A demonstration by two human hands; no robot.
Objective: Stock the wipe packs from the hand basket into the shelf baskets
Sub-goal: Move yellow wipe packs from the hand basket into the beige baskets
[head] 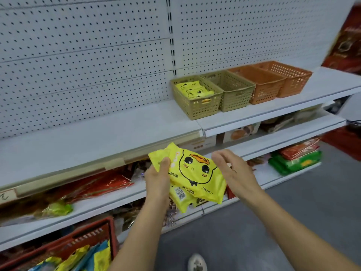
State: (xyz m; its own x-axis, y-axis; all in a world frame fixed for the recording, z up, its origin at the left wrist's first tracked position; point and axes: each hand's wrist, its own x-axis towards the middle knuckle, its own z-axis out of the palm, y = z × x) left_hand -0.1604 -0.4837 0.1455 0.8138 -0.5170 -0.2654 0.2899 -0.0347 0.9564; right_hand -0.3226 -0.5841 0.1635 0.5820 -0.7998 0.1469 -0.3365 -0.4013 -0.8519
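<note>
Head: wipe packs (197, 173) (yellow) near shelf-edge (109, 163)

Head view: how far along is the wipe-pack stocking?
Done: yellow packs lie in the leftmost olive plastic basket. In hand: left hand grips yellow duck-print wipe packs; right hand open beside them. Left: second olive basket and orange baskets show no packs; red hand basket holds more.
</note>
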